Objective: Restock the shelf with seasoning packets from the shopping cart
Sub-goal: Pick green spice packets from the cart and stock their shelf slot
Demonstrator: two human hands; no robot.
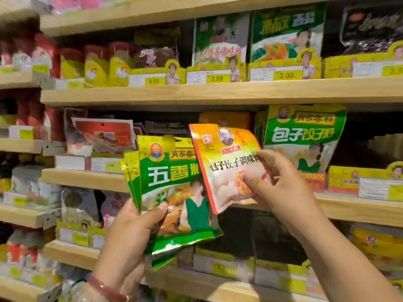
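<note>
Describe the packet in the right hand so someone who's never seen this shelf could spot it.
Look in front of the wooden shelves, at the two hands held up mid-frame. The right hand pinches one orange-yellow packet with a red edge and a black-and-white portrait. The packets in the left hand are green instead.

A fanned stack of green seasoning packets (172, 188) is standing upright before the wooden shelf (196, 93), an orange-topped packet (229, 164) tilting against its right edge, overlapping it.
</note>
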